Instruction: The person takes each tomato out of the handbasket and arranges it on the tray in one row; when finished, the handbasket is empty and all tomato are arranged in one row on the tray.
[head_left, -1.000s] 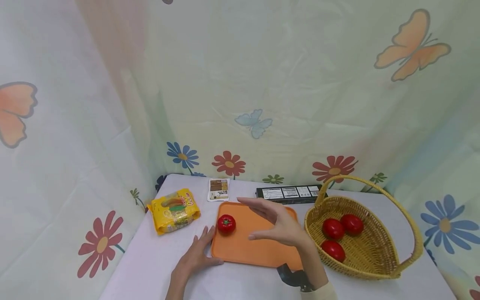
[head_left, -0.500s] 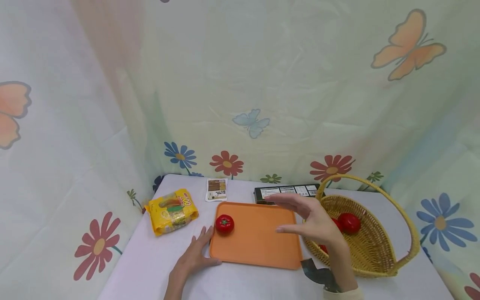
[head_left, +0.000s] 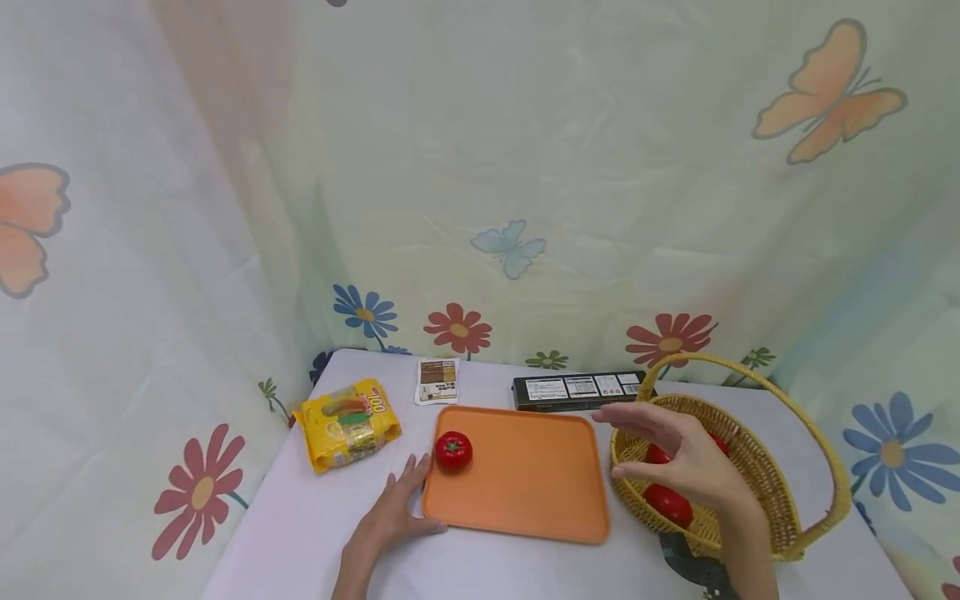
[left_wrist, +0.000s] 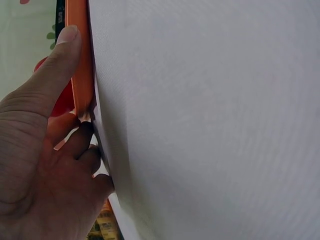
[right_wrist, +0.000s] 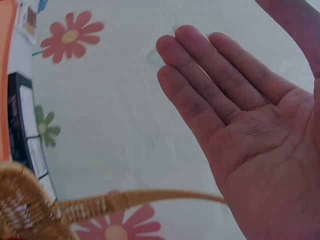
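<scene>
My left hand [head_left: 390, 512] rests at the near left corner of an orange tray [head_left: 525, 475], fingers spread along its left side. In the left wrist view its straight thumb [left_wrist: 57, 62] lies against the tray's edge [left_wrist: 82, 75]. A red tomato [head_left: 453, 451] with a green top sits on the tray near those fingers. Over the left part of a yellow wicker basket [head_left: 780, 500], my right hand [head_left: 686, 458] hangs with thumb and fingers wide apart, holding nothing. Several shiny red tomatoes [head_left: 667, 504] lie in the basket, partly hidden by this hand.
The basket's tall handle [head_left: 795, 408] arches above it. Behind the tray lie a long black box [head_left: 577, 390] with white labels and a small printed packet [head_left: 437, 381]. A yellow food bag [head_left: 351, 422] is at the left. A flowered curtain [head_left: 480, 167] hangs behind the table.
My right hand has moved right, from above the tray to above the basket, still spread. My left hand, the tray and the tomato on it have stayed in place.
</scene>
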